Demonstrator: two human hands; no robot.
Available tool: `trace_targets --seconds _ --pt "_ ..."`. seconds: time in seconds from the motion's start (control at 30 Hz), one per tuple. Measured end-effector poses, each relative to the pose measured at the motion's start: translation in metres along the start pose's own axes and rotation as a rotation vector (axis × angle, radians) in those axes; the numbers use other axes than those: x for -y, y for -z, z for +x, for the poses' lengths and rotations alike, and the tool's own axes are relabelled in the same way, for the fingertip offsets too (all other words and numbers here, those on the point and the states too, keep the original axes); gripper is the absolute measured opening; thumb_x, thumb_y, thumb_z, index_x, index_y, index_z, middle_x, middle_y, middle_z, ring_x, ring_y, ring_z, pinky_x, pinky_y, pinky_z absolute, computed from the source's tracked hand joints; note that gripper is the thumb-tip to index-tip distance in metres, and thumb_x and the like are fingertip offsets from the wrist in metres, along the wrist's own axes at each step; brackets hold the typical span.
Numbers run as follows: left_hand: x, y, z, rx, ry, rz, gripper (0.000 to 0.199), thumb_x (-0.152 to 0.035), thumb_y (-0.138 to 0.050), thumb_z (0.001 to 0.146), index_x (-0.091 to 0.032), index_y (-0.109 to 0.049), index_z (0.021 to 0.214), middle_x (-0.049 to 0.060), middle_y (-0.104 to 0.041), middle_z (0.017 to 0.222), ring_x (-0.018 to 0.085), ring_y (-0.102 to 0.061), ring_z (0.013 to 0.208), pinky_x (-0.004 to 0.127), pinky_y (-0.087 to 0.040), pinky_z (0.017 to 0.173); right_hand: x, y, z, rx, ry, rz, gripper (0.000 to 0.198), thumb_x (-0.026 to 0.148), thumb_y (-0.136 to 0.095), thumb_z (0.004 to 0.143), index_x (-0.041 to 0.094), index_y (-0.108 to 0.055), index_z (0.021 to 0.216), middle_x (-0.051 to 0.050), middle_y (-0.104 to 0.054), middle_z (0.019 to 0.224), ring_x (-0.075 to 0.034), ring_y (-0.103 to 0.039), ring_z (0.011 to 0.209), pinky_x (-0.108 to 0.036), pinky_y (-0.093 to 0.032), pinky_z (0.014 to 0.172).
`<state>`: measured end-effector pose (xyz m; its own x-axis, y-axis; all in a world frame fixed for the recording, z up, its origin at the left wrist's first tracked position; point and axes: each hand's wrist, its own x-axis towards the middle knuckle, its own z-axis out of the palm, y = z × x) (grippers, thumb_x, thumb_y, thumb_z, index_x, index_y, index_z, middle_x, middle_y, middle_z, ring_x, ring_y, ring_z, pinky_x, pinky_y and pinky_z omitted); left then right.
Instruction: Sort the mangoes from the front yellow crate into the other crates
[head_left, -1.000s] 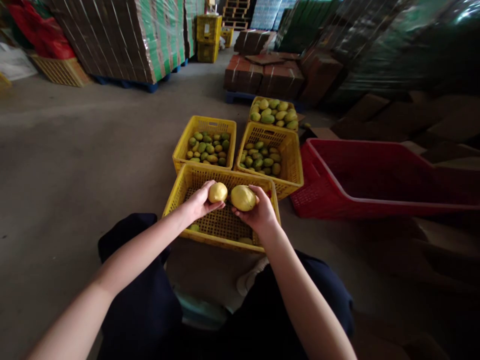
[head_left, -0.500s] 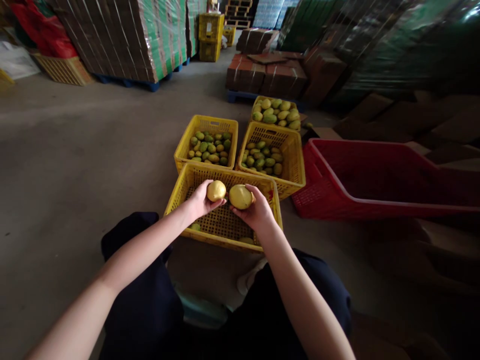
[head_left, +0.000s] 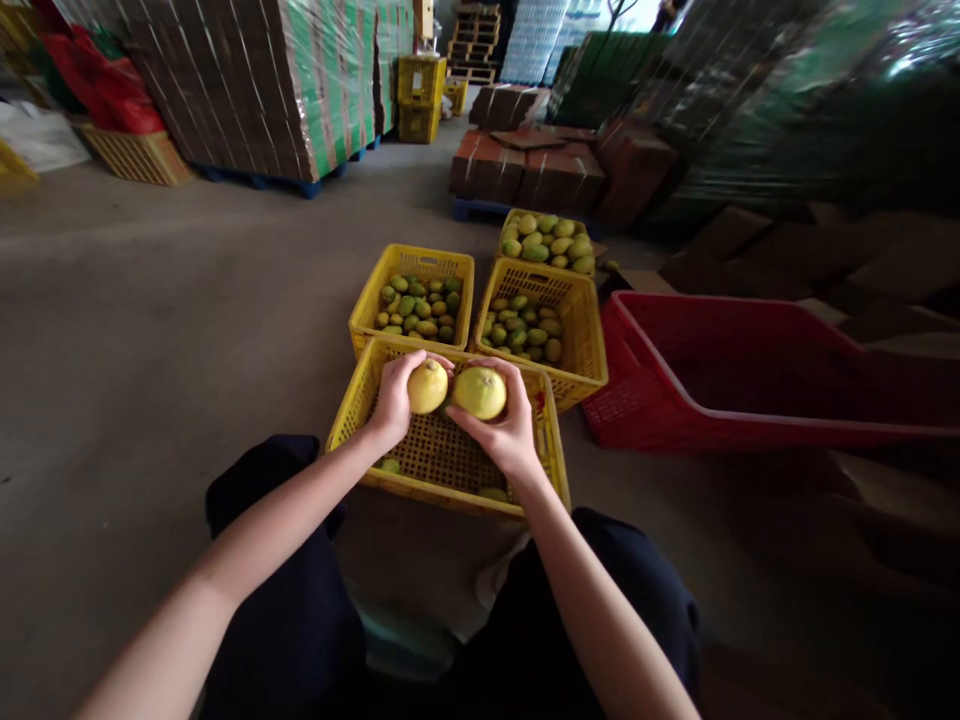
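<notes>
Two yellow fruits are held side by side over the near crate (head_left: pixel 439 455), a thin gap between them. The smaller fruit (head_left: pixel 428 387) is in the left hand (head_left: pixel 394 402), its fingers curled around the far side. The larger fruit (head_left: pixel 480 393) is in the right hand (head_left: pixel 516 425), fingers over the far side and thumb along the near side. Each fruit shows a blunt end upward.

Low in the near crate, a green fruit (head_left: pixel 390 466) lies at the near left and another fruit (head_left: pixel 493 494) at the near right, partly hidden by the rim. Just beyond stand the left crate (head_left: pixel 409 262) and the right crate (head_left: pixel 581 320), both holding green and yellow fruit. Behind the right crate is a heap of fruit (head_left: pixel 547 243). To the right sits a red bin (head_left: pixel 652 425). Farther off, bundled cardboard (head_left: pixel 525 175) lies on a blue pallet (head_left: pixel 480 209); at the far left stands a wrapped stack (head_left: pixel 225 90).
</notes>
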<state>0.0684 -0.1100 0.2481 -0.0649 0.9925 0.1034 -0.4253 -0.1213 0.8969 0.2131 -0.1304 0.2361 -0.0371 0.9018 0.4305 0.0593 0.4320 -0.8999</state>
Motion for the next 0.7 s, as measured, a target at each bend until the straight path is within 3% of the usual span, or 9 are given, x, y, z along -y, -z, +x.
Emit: trace_targets --seconds 0.1,0.23,0.4,0.6,0.7 --pt "-0.005 0.005 -0.004 0.102 -0.261 0.209 0.036 -0.037 -0.047 0.085 -0.019 -0.071 0.065 0.004 -0.072 0.071 0.019 -0.066 0.071 0.03 -0.049 0.073 0.005 -0.001 -0.006 0.065 0.206 -0.229 0.055 0.024 -0.078 0.067 0.028 -0.052 0.115 -0.005 -0.06 0.112 -0.025 -0.059 0.104 -0.046 -0.048 0.095" --pt "-0.008 0.01 -0.009 0.177 -0.315 0.281 0.042 -0.039 -0.041 0.087 -0.019 -0.072 0.067 0.005 -0.071 0.071 0.02 -0.064 0.069 0.032 -0.048 0.07 0.005 -0.001 -0.014 0.068 0.298 -0.294 0.055 0.021 -0.076 0.069 0.027 -0.049 0.117 -0.006 -0.059 0.111 -0.025 -0.059 0.102 -0.045 -0.049 0.092" --pt "-0.004 0.009 -0.011 0.169 -0.207 0.228 0.037 -0.039 -0.047 0.084 -0.018 -0.072 0.065 0.006 -0.071 0.074 0.021 -0.064 0.073 0.032 -0.048 0.074 0.005 0.0 -0.019 0.059 0.185 -0.251 0.054 0.023 -0.076 0.069 0.027 -0.049 0.116 -0.006 -0.06 0.111 -0.025 -0.059 0.102 -0.045 -0.049 0.092" --pt "-0.004 0.004 -0.011 0.044 0.087 -0.05 0.022 -0.023 -0.055 0.079 -0.02 -0.069 0.061 0.004 -0.073 0.082 0.022 -0.065 0.09 0.028 -0.048 0.084 0.01 -0.001 -0.019 0.017 0.025 -0.116 0.052 0.025 -0.079 0.066 0.027 -0.053 0.11 -0.006 -0.061 0.11 -0.026 -0.058 0.104 -0.046 -0.045 0.098" --pt "-0.004 0.004 -0.011 0.063 0.072 -0.034 0.024 -0.021 -0.052 0.078 -0.018 -0.071 0.064 0.006 -0.073 0.084 0.021 -0.065 0.088 0.028 -0.048 0.083 0.009 -0.002 -0.019 0.013 0.017 -0.085 0.052 0.024 -0.079 0.065 0.027 -0.053 0.11 -0.005 -0.06 0.11 -0.025 -0.057 0.104 -0.045 -0.044 0.098"
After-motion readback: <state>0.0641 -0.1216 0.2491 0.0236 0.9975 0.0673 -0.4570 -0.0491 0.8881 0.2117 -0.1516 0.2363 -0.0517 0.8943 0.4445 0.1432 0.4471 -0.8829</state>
